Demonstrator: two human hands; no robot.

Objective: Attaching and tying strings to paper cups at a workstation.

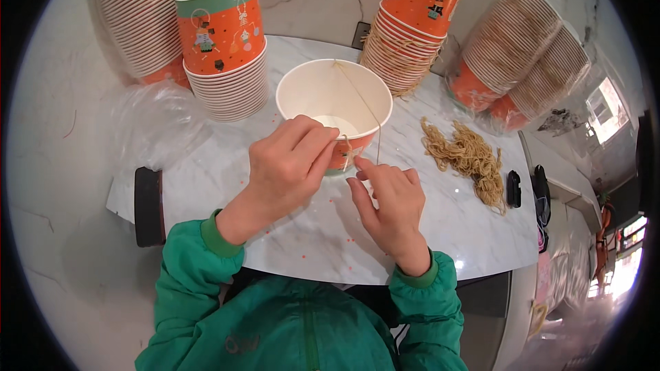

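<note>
A large white-lined paper bucket (295, 89) with an orange printed outside stands upright on the table before me. A thin tan twine (361, 96) crosses its mouth from the far rim, passes over the near right rim and drops to my right hand. A short looped piece of the twine hangs at the front wall. My left hand (289, 158) is closed in a pinch at the near rim beside that loop; its fingertips are partly hidden. My right hand (392, 199) is just right of the loop, thumb apart, its other fingers curled where the twine runs in.
On the marble-patterned table (295, 240) lies a tangled heap of tan twine (467, 158), with a small black object (513, 189) beside it. Nested bucket stacks stand back left (223, 48) and back right (412, 27). Plastic-wrapped stacks (509, 41) stand far right; a clear bag (158, 124) lies left.
</note>
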